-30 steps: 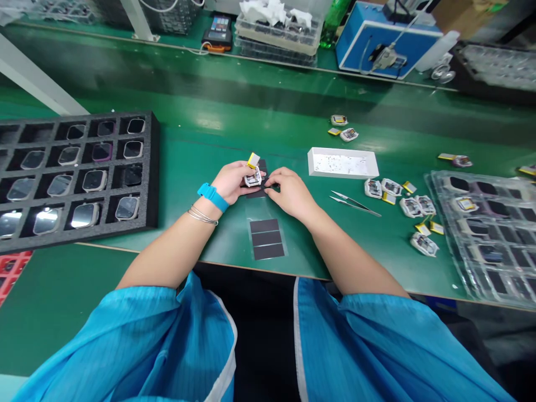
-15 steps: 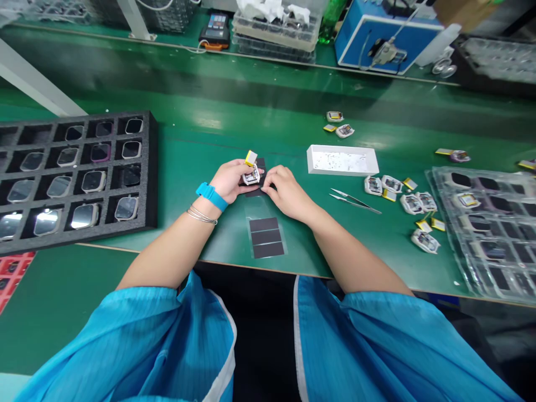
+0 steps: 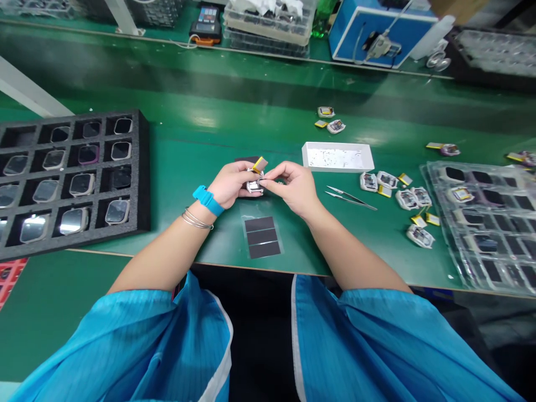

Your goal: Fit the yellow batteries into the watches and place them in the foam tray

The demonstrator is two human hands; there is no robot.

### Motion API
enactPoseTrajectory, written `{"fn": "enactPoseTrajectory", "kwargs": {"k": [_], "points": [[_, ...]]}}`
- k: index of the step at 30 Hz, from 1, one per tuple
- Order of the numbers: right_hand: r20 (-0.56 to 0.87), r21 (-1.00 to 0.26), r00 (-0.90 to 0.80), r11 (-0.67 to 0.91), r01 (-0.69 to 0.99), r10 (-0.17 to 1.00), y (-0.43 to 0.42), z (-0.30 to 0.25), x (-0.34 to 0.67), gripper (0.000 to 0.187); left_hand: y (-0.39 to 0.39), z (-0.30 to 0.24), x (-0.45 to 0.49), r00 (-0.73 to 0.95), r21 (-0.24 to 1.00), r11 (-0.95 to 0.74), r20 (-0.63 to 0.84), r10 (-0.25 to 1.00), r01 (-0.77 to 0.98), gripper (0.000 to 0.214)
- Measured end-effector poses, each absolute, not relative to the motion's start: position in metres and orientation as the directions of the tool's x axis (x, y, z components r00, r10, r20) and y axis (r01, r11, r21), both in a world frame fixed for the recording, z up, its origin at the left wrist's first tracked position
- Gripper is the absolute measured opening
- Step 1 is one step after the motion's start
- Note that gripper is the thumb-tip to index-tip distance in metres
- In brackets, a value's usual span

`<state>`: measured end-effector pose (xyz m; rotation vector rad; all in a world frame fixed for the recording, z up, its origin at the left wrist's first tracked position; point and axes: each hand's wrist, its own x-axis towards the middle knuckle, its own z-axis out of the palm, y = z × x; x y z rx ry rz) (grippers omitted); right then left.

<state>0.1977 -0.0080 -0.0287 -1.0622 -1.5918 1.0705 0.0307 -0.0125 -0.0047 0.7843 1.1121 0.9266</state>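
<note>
My left hand (image 3: 229,184) is closed around an opened smartwatch case (image 3: 253,186), its inside facing up. A yellow-edged battery (image 3: 260,164) sticks up from that case. My right hand (image 3: 296,187) has thumb and forefinger pinched together at the case's right edge; whatever small thing is between them is too small to make out. Under and behind the hands lies a dark sheet (image 3: 245,159), mostly hidden. Nearer the bench edge is a clear backing sheet with black rectangular pads (image 3: 262,237).
To the right are a white tray (image 3: 337,168), tweezers (image 3: 350,198), several opened watch cases (image 3: 407,199) with batteries, and stacked clear plastic trays (image 3: 464,262). At left stands a black foam tray (image 3: 144,167) of watches. A blue box (image 3: 355,33) sits on the back shelf.
My right hand has risen from the dark sheet to the watch case, its fingertips now meeting at the case's edge. The case in my left hand has tilted. The view has shifted slightly.
</note>
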Motion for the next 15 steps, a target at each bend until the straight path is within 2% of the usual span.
{"fn": "enactPoseTrajectory", "kwargs": {"k": [8, 15], "points": [[0.203, -0.967, -0.217, 0.231, 0.111, 0.955, -0.0103, -0.0270, 0.1931, 0.024, -0.0140, -0.0022, 0.0330, 0.172, 0.878, 0.442, -0.413, 0.894, -0.187, 0.011], [0.243, -0.940, -0.222, 0.286, 0.188, 0.944, -0.0117, -0.0271, 0.1918, 0.017, -0.0142, -0.0015, 0.0332, 0.170, 0.873, 0.455, -0.428, 0.888, -0.177, 0.009]]}}
